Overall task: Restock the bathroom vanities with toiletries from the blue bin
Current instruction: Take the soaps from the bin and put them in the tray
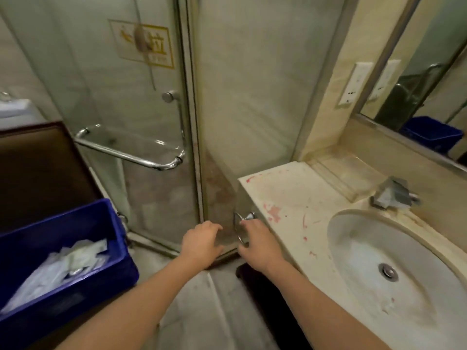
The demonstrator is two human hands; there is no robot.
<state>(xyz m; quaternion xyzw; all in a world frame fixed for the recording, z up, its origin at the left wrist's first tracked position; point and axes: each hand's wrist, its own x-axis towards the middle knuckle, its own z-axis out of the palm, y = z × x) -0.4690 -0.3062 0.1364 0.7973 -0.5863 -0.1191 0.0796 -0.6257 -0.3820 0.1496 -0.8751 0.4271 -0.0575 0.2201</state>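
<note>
Both hands empty: left hand [202,242] and right hand [257,242] open, fingers spread. Toiletry packets [63,263] in blue bin [101,213], left of left hand. Likely light, soft, slippery wrap; pinch mid-packet.

Two bare forearms, no sleeves, bare hands, left [202,242], right [257,242]

The bin [75,251] sits at lower left, packets [63,263] inside it. The shower door [131,97] fills the upper centre, its handle bar [126,154] left of centre. The table [290,210] runs along the right, the sink [394,269] set in it, the faucet [393,194] behind the sink, the mirror [424,84] at upper right.
</note>
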